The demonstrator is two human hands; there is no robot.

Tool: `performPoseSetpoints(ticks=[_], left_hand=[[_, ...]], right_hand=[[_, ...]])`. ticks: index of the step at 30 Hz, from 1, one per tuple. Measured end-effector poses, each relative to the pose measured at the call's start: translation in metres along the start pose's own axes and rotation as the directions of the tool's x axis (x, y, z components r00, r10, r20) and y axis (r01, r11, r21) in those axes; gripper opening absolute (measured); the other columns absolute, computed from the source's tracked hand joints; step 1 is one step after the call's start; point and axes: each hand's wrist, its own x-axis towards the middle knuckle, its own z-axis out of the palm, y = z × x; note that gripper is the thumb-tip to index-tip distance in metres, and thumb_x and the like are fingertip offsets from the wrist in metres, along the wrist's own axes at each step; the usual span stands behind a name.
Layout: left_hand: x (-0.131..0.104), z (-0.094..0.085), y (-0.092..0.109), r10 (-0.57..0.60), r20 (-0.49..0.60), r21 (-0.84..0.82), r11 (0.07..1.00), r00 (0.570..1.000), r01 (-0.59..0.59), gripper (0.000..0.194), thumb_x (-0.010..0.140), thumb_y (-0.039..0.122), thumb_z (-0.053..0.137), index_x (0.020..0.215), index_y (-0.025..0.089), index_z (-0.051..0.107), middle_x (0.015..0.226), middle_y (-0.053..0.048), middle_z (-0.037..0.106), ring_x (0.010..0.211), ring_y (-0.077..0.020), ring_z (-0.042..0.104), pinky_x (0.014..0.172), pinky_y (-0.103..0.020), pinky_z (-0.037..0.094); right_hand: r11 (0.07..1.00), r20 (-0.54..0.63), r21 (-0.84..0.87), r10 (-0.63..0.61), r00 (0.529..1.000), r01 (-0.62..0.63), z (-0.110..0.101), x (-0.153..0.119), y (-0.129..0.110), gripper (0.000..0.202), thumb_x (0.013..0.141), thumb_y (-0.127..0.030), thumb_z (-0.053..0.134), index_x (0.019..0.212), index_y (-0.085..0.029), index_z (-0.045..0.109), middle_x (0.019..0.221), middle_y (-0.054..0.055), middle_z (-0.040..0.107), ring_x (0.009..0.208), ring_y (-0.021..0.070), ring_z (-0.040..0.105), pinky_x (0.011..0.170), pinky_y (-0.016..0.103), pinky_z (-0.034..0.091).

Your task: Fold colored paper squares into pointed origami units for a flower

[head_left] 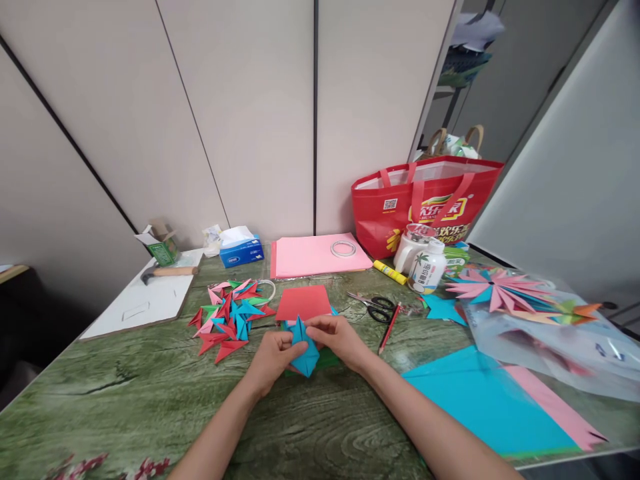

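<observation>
A piece of folded blue paper, kite-like with a narrow point at its top, is held between my two hands just above the table. My left hand pinches it from the left, thumb lying across its front. On the other side, the fingers of my right hand are closed near its upper point. Behind my hands lies a stack of square paper with a red sheet on top; blue and green edges show beneath it. To the left is a loose pile of folded paper pieces in red, pink, blue and green.
Black scissors and a red pencil lie right of the stack. Farther back are pink paper, a tissue box, a glue stick, a white bottle and a red bag. Blue sheets lie at right, a hammer at left.
</observation>
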Motion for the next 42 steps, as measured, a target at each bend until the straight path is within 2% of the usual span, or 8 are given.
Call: performPoseSetpoints(ticks=[5,10,17,24,33,37,42], left_hand=[[-0.001,0.001,0.000,-0.018,0.069,0.011,1.000,0.997,0.017,0.030,0.060,0.040,0.067,0.056,0.011,0.059,0.049,0.001,0.058,0.046,-0.0122,0.052,0.049,-0.026,0.047],[-0.001,0.003,0.002,-0.033,0.058,0.026,0.999,0.998,0.031,0.028,0.060,0.038,0.067,0.057,0.012,0.058,0.048,0.002,0.057,0.046,-0.0122,0.051,0.049,-0.026,0.047],[-0.003,0.006,-0.001,-0.039,0.074,0.012,0.999,0.997,0.038,0.026,0.061,0.037,0.066,0.059,0.012,0.060,0.050,0.000,0.059,0.047,-0.0130,0.053,0.049,-0.027,0.048],[-0.003,0.006,-0.001,-0.044,0.076,0.014,0.999,0.996,0.043,0.027,0.061,0.037,0.067,0.058,0.011,0.059,0.050,0.000,0.059,0.047,-0.0134,0.054,0.048,-0.025,0.046],[-0.002,0.012,-0.004,-0.059,0.059,-0.013,0.998,0.997,0.060,0.026,0.060,0.035,0.068,0.058,0.011,0.057,0.048,0.002,0.055,0.044,-0.0103,0.049,0.047,-0.024,0.045],[-0.002,0.013,-0.006,-0.075,0.051,-0.043,0.996,0.996,0.077,0.027,0.058,0.035,0.069,0.059,0.011,0.058,0.050,0.002,0.054,0.044,-0.0097,0.048,0.047,-0.024,0.045],[-0.002,0.013,-0.007,-0.066,0.043,-0.043,0.997,0.997,0.067,0.029,0.056,0.038,0.069,0.057,0.011,0.057,0.046,0.004,0.051,0.042,-0.0095,0.046,0.047,-0.023,0.041]], right_hand=[[0.999,-0.063,0.021,-0.023,0.998,0.024,0.000,0.001,0.001,0.025,0.064,-0.039,0.065,0.073,-0.016,0.067,0.061,-0.002,0.060,0.054,0.0092,0.049,0.053,0.023,0.042],[0.999,-0.082,0.036,-0.019,0.996,0.022,0.002,0.001,0.002,0.024,0.062,-0.039,0.067,0.066,-0.015,0.065,0.058,-0.002,0.059,0.052,0.0090,0.048,0.054,0.023,0.042],[0.999,-0.178,0.032,-0.016,0.984,0.022,0.005,0.002,0.004,0.022,0.059,-0.036,0.069,0.060,-0.014,0.063,0.054,-0.002,0.057,0.049,0.0087,0.047,0.050,0.022,0.041],[0.997,-0.138,0.074,0.022,0.990,-0.012,0.005,0.001,0.003,0.028,0.062,-0.042,0.064,0.059,-0.015,0.061,0.053,-0.004,0.053,0.049,0.0082,0.045,0.051,0.022,0.040],[0.992,-0.249,-0.116,-0.074,0.966,0.046,0.007,0.001,0.008,0.030,0.065,-0.041,0.061,0.052,-0.015,0.053,0.049,-0.004,0.046,0.047,0.0089,0.040,0.049,0.023,0.036],[0.966,-0.255,-0.246,-0.145,0.956,0.081,0.010,0.000,0.007,0.029,0.068,-0.039,0.057,0.051,-0.016,0.049,0.049,-0.004,0.043,0.049,0.0092,0.038,0.049,0.022,0.033],[0.962,-0.211,-0.254,-0.153,0.965,0.097,0.011,0.001,0.008,0.031,0.073,-0.043,0.051,0.056,-0.017,0.050,0.052,-0.004,0.044,0.050,0.0096,0.038,0.048,0.022,0.034]])
